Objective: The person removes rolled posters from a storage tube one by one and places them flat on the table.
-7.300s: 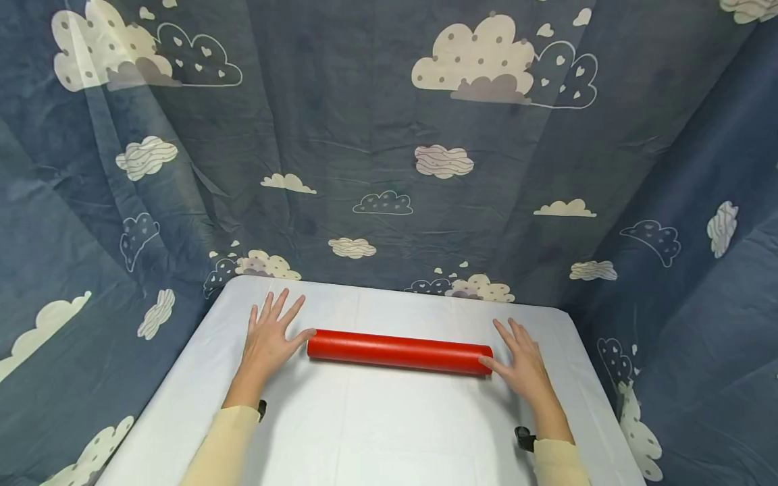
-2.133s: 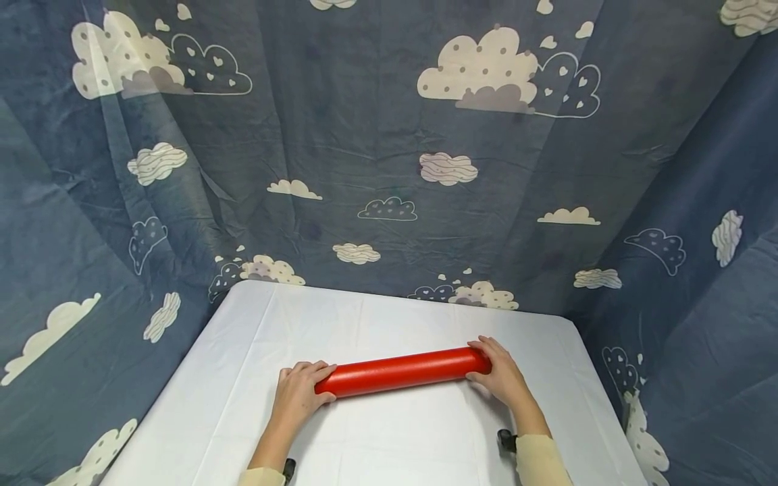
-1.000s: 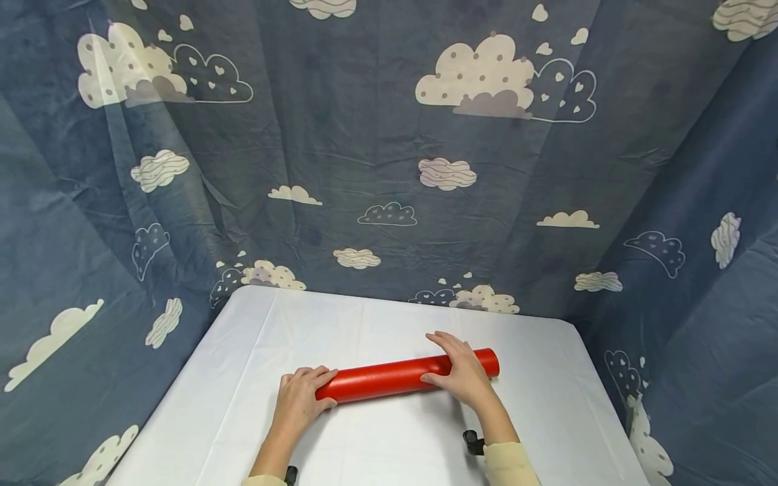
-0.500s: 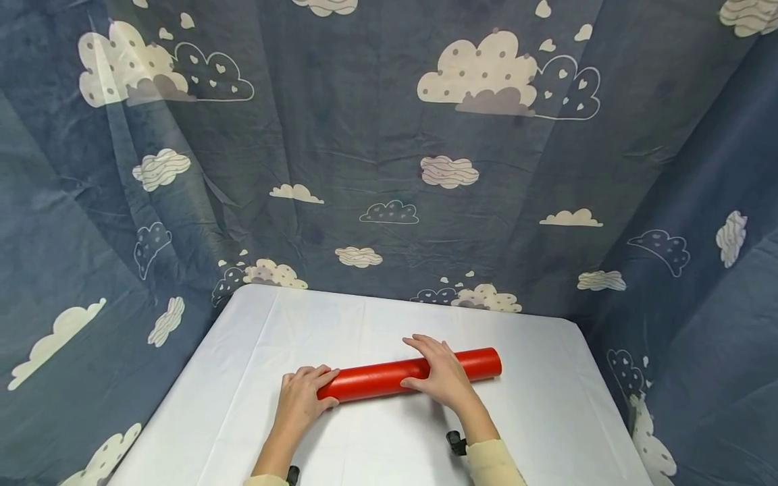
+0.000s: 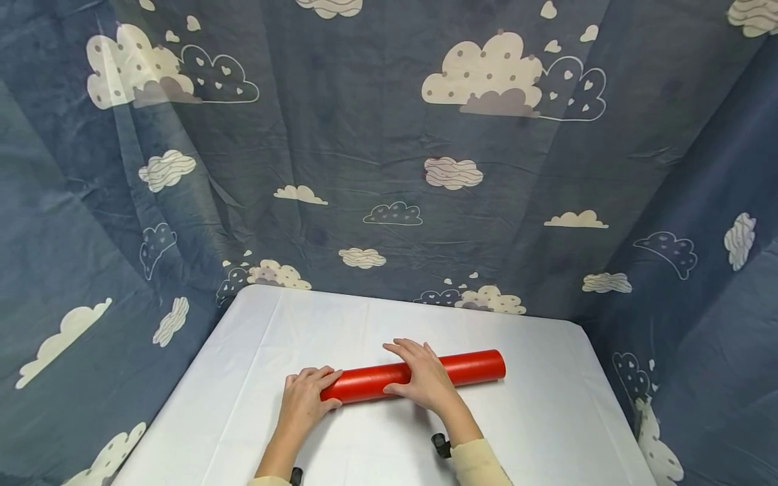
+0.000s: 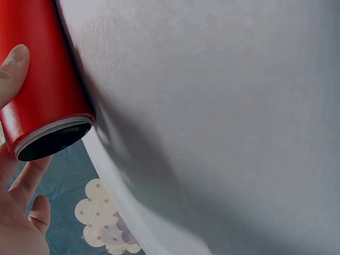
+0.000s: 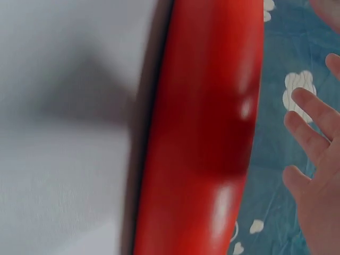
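A long, glossy red tube (image 5: 477,366) lies slightly slanted on a white-covered table (image 5: 535,418). My left hand (image 5: 304,405) grips its left end, thumb on the near side and fingers over the far side. In the left wrist view, the thumb presses the red tube (image 6: 45,69), whose end has a pale rim around a dark opening. My right hand (image 5: 428,381) hovers over the tube left of its middle, fingers spread. The right wrist view has that right hand (image 7: 321,159) apart from the red tube (image 7: 204,122).
Dark blue cloth (image 5: 389,169) with cloud prints hangs behind the table and down both sides. Cream sleeves and black wrist straps (image 5: 441,445) are on both forearms.
Earlier, both hands were open at the tube's ends; then they gripped them and the tube tilted, left end nearer. Since then my right hand has slid left along it, while the left stays put.
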`<action>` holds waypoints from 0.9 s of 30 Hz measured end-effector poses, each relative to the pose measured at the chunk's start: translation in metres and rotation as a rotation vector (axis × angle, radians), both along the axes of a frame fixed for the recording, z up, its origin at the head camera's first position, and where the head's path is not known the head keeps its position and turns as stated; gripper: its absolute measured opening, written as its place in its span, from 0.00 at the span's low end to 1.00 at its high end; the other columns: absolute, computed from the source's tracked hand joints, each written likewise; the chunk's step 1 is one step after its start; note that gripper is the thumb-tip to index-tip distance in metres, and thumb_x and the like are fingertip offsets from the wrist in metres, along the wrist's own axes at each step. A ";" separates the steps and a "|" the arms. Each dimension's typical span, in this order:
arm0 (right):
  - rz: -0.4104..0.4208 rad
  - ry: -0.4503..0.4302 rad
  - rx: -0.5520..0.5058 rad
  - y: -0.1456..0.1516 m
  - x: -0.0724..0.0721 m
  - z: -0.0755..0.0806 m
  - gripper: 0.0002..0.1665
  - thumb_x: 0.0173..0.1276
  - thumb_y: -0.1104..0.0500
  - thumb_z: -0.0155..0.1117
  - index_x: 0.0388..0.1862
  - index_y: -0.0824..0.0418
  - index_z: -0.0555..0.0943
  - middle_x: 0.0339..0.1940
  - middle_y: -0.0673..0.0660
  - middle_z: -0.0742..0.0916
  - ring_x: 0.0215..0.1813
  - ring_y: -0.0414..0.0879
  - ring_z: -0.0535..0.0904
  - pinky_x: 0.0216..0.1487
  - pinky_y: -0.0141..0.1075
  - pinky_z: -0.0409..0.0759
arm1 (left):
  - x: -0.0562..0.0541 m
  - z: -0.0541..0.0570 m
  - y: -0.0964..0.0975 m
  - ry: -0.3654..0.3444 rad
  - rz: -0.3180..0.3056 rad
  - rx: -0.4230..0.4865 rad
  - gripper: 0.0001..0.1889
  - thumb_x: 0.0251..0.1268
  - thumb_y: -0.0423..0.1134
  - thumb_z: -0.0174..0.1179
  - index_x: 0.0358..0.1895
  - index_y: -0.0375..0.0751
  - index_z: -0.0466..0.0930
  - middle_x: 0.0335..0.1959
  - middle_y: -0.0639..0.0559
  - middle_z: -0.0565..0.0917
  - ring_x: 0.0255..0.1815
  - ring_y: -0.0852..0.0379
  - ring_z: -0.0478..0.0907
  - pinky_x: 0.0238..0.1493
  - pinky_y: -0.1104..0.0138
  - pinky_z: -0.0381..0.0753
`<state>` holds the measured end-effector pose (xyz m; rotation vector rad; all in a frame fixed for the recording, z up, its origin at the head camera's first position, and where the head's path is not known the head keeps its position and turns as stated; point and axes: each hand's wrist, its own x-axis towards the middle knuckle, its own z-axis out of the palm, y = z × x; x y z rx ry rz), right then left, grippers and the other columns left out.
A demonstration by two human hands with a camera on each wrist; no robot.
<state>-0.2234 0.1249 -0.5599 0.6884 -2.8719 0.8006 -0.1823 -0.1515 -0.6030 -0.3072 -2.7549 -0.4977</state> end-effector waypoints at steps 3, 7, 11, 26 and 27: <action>0.024 0.019 0.025 -0.009 0.001 -0.002 0.48 0.56 0.42 0.85 0.76 0.42 0.76 0.76 0.53 0.80 0.79 0.53 0.73 0.84 0.66 0.60 | 0.000 0.000 0.000 0.006 0.000 -0.003 0.34 0.42 0.50 0.86 0.59 0.55 0.90 0.57 0.54 0.91 0.56 0.49 0.84 0.48 0.56 0.71; 0.059 0.027 0.040 -0.019 0.003 -0.004 0.49 0.56 0.42 0.85 0.76 0.42 0.75 0.76 0.53 0.80 0.79 0.54 0.73 0.83 0.66 0.61 | 0.000 0.000 -0.001 0.005 -0.002 -0.012 0.34 0.42 0.50 0.86 0.60 0.55 0.90 0.57 0.53 0.91 0.56 0.48 0.84 0.48 0.56 0.71; 0.082 0.042 0.050 -0.029 0.004 -0.006 0.49 0.56 0.42 0.85 0.76 0.42 0.75 0.75 0.54 0.81 0.78 0.54 0.74 0.82 0.66 0.63 | 0.000 0.000 -0.001 0.013 -0.008 -0.021 0.34 0.43 0.50 0.85 0.60 0.56 0.90 0.57 0.53 0.91 0.57 0.49 0.84 0.49 0.55 0.72; 0.114 0.025 0.106 -0.060 0.004 -0.012 0.48 0.58 0.37 0.82 0.78 0.38 0.74 0.76 0.49 0.80 0.79 0.49 0.73 0.84 0.61 0.62 | -0.002 -0.003 -0.001 0.061 -0.011 -0.052 0.34 0.42 0.52 0.86 0.59 0.56 0.90 0.56 0.54 0.91 0.55 0.49 0.84 0.48 0.56 0.73; 0.115 0.028 0.113 -0.062 0.004 -0.013 0.48 0.58 0.37 0.82 0.78 0.38 0.74 0.76 0.49 0.80 0.79 0.49 0.73 0.84 0.61 0.63 | -0.001 -0.003 -0.001 0.066 -0.010 -0.054 0.34 0.41 0.52 0.86 0.59 0.56 0.90 0.56 0.54 0.91 0.55 0.49 0.84 0.48 0.56 0.73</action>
